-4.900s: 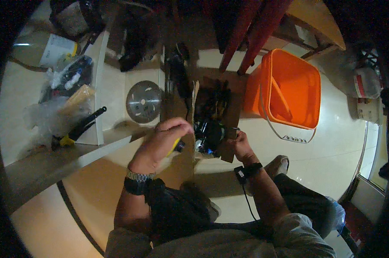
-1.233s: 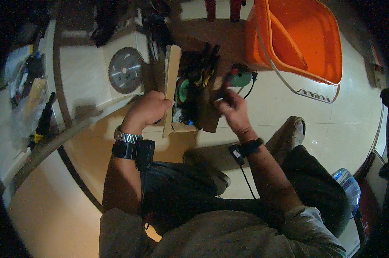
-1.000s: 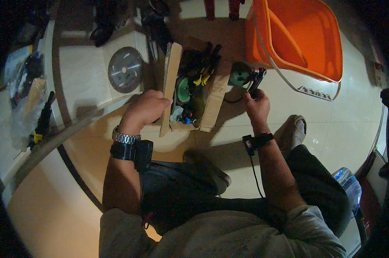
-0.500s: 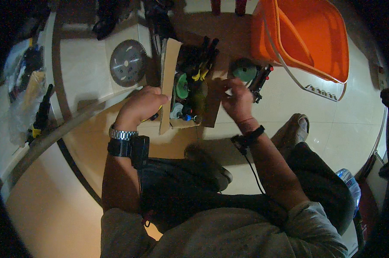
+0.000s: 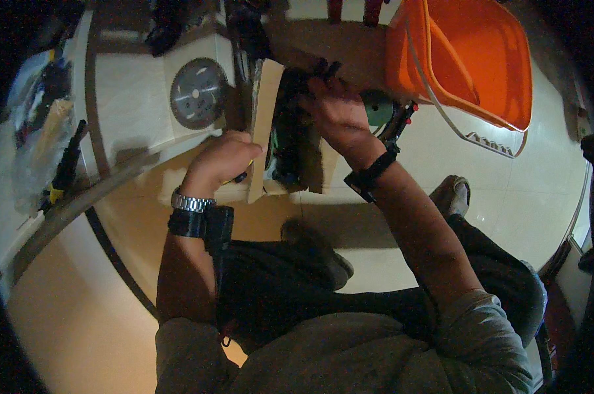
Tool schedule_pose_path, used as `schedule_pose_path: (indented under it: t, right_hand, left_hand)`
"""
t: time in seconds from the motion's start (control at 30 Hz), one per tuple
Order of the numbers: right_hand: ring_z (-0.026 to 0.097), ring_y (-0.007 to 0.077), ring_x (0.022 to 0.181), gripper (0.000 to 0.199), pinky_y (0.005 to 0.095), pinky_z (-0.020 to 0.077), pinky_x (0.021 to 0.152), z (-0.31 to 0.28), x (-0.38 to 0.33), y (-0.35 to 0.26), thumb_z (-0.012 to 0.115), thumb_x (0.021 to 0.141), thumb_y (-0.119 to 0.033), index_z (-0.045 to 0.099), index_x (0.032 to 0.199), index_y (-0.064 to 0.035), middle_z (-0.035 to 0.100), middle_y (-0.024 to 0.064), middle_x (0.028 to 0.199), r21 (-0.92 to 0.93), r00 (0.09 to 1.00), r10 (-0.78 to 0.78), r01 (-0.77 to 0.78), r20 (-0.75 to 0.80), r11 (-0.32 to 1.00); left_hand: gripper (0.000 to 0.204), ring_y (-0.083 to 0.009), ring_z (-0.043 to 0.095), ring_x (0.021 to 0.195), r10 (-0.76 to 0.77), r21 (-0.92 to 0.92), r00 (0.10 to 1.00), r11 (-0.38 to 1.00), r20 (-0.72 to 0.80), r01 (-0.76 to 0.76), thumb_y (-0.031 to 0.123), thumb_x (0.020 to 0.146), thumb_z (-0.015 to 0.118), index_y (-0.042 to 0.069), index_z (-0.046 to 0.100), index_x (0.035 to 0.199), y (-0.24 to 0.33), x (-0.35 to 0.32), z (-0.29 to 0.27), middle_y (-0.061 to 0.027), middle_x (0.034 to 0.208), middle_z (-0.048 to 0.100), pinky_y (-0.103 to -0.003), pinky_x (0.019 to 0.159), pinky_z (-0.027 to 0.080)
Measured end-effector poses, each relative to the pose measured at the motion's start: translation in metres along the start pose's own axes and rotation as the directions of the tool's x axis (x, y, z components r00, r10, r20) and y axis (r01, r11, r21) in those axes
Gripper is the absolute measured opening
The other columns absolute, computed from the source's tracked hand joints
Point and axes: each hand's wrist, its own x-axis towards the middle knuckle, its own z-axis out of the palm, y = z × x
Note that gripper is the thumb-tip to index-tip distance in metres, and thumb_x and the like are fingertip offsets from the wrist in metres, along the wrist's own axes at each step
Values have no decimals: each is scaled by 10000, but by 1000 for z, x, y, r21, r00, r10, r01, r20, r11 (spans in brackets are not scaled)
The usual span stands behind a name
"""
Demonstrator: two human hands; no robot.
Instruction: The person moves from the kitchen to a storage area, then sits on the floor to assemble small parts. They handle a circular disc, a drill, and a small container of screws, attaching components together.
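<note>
Seen from overhead, looking down past both forearms to a tiled floor.

Left hand (image 5: 221,163): fingers curled closed around the lower left flap of an open cardboard box (image 5: 265,125), knuckles up; something yellow shows just under the fingers, too small to identify. Metal watch (image 5: 190,202) and a dark band on that wrist.

Right hand (image 5: 340,115): reaching into the box from the right, fingers bent down among the dark tools (image 5: 289,134) packed inside — whether anything is actually pinched between them cannot be told, as the fingertips are hidden in the contents. Black strap (image 5: 369,176) around that wrist.

Box: standing on the floor between the two hands, flaps up, touching both. Contents dark, with a green patch and a blue bit near the lower end, just below the right fingers.

Beyond the right fingers, close by: a green-bodied power tool (image 5: 384,113) with a black-and-red handle, lying on the floor. Further right, well apart — an orange bucket (image 5: 468,62) with a pale handle, tilted.

Left of the left fingers, near: a circular saw blade (image 5: 198,93) flat on a white tile. Far left: a black-handled tool (image 5: 66,164) with a yellow tip beside clear plastic bags (image 5: 37,141).
</note>
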Motion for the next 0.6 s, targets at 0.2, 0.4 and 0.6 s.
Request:
schedule_pose_path:
  t: [0.2, 0.4, 0.6]
  right_hand:
    - [693, 386, 1267, 287, 527, 560, 1087, -4, -19, -5, 734, 1027, -248, 819, 1293, -177, 737, 115, 1344, 131, 994, 106, -110, 36, 985]
    - [704, 336, 1170, 268, 470, 627, 945, -6, -79, 25, 782, 932, 26, 836, 1093, -182, 677, 76, 1251, 192, 932, 211, -158, -295, 969]
    - [708, 369, 1168, 275, 446, 657, 937, -2, -91, 64, 773, 878, 73, 785, 1091, -100, 657, 135, 1282, 867, 716, 697, -374, 45, 329]
  left_hand:
    - [446, -275, 745, 808, 41, 94, 998, 995, -39, -37, 364, 1114, 739, -60, 778, 981, -11, 3, -2, -173, 880, 765, -484, 771, 605]
    - [460, -411, 755, 916, 214, 342, 976, 921, -45, -186, 410, 1112, 727, -39, 797, 1040, -12, 1, -8, -243, 957, 771, -516, 877, 595]
    - [465, -366, 763, 889, 209, 348, 977, 919, -36, -184, 409, 1112, 721, -40, 809, 1026, -4, 1, -7, -235, 940, 783, -506, 852, 587]
